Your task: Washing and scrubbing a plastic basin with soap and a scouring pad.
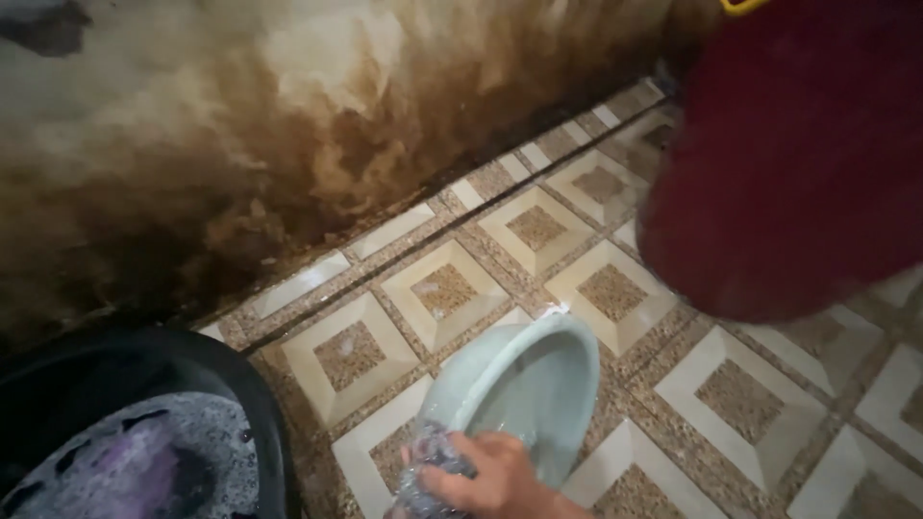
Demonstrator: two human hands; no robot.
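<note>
A: What sits at the far left?

B: A black basin [255,404] at the lower left corner, with soapy grey water and something purple [135,476] lying in it. Behind it rises a wall [240,144] stained brown and dark.

A: And moving toward the middle?

B: A pale green bowl [538,384] is tipped on its edge on the tiled floor [740,404], its hollow facing right and wet inside. It stands just beside the basin, apart from it.

A: Whose hand is on it?

B: One hand [486,476] comes up from the bottom edge; which of the person's two it is, I cannot tell. Its fingers [452,495] are curled tight around a silvery scrubbing pad [433,461], pressed against the bowl's lower rim. No other hand shows.

A: And on the right?

B: A large dark red shape [798,163] fills the upper right, blurred; it looks like cloth, but I cannot tell more.
</note>
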